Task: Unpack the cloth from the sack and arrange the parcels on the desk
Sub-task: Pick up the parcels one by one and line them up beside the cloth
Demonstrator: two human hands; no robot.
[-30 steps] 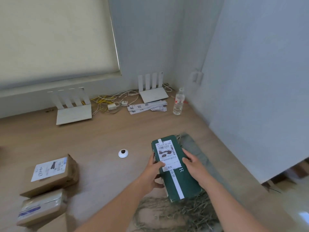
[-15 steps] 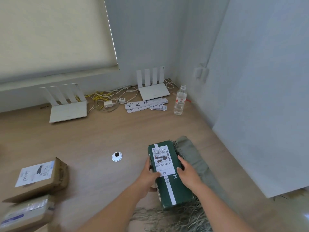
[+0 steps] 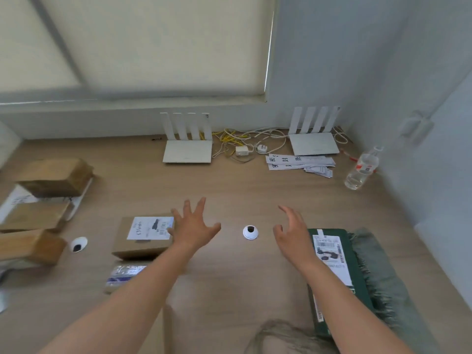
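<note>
A dark green parcel (image 3: 334, 267) with a white label lies on the desk at the right, resting on a grey-green fringed cloth (image 3: 383, 272). My right hand (image 3: 293, 236) hovers open just left of it, holding nothing. My left hand (image 3: 194, 226) is spread open above the desk, its edge over the right side of a brown cardboard parcel (image 3: 143, 237) with a white label. A tape-wrapped parcel (image 3: 122, 274) lies just in front of that one. Three more brown parcels (image 3: 51, 177) (image 3: 33, 217) (image 3: 28, 246) sit at the far left.
Two white routers (image 3: 189, 149) (image 3: 315, 145) with tangled cables (image 3: 242, 141) stand along the back wall. Paper strips (image 3: 298, 162) and a clear water bottle (image 3: 361, 169) are at the back right. Two white cable grommets (image 3: 250, 231) (image 3: 78, 244) sit in the wooden desk (image 3: 229, 190).
Both hands have let go of the green parcel, which now lies on the cloth. My hands have spread open and moved left; the view swung left, showing more parcels.
</note>
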